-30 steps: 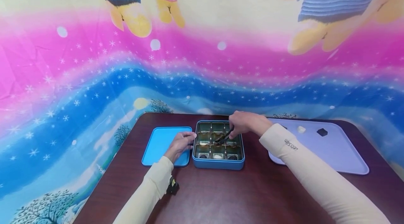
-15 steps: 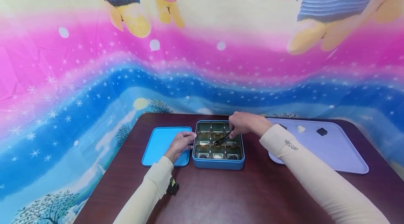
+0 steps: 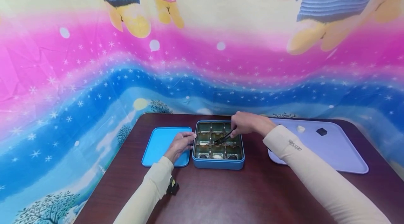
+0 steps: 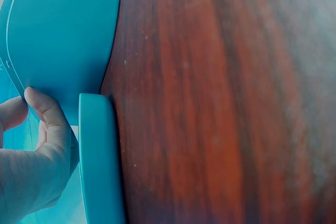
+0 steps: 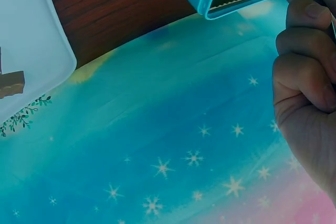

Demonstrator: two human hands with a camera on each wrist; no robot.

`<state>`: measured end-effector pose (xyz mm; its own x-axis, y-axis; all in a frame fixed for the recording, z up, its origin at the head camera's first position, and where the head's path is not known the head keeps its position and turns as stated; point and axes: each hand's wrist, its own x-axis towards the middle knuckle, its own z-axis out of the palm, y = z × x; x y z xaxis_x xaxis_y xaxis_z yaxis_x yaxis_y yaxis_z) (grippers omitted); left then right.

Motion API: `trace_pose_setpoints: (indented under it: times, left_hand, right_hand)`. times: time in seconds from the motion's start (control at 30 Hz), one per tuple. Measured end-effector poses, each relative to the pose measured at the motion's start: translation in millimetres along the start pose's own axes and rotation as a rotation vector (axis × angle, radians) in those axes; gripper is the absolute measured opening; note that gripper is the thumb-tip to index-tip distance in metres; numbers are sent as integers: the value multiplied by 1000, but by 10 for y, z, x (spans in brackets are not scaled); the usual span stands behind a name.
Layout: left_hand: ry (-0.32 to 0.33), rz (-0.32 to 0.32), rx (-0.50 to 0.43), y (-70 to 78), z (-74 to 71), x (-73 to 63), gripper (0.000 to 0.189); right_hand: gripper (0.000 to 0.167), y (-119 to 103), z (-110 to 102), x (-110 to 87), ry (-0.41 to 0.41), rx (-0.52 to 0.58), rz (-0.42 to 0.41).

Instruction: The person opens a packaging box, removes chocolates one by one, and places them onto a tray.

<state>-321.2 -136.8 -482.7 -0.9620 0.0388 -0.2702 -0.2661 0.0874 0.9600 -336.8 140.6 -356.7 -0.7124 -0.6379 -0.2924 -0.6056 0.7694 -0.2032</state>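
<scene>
In the head view, my left hand (image 3: 180,145) pinches the left rim of a blue box (image 3: 217,164), thumb and fingertips at its edge. A gold insert divides the box into several square compartments. Dark and white chocolate-like pieces lie in the front row, with a white piece (image 3: 204,143) in the middle row's left compartment. My right hand (image 3: 247,124) grips black tongs (image 3: 224,138) over the box's right side, their tips down in the centre compartment. What lies at the tips is hidden. Curled fingers (image 5: 304,72) wrap the tongs in the right wrist view.
A flat blue lid (image 3: 162,141) lies left of the box, partly under my left hand. At right, a pale lilac tray (image 3: 334,154) bears a white piece (image 3: 301,129) and a black piece (image 3: 322,131); my right sleeve crosses it. A patterned cloth (image 3: 202,76) hangs behind the table.
My right hand and sleeve have shifted slightly right, now covering most of the dark piece at the tray's left. The tongs' tips stay in the centre compartment. My left hand has not moved.
</scene>
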Motion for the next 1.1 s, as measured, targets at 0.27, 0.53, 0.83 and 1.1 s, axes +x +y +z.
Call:
trace_pose_setpoints:
  times: [0.27, 0.53, 0.83, 1.1]
  left_hand:
    - [-5, 2, -6, -10, -7, 13, 38]
    - [-3, -3, 5, -19, -10, 19, 37]
    - [-4, 5, 8, -27, -19, 20, 37]
    - [-5, 12, 3, -22, -13, 13, 38]
  right_hand:
    - [20, 63, -26, -47, 19, 26, -18]
    - [16, 94, -83, -123, 42, 64, -11]
    - [15, 174, -177, -234, 93, 89, -66]
    - [17, 300, -250, -369, 130, 126, -33]
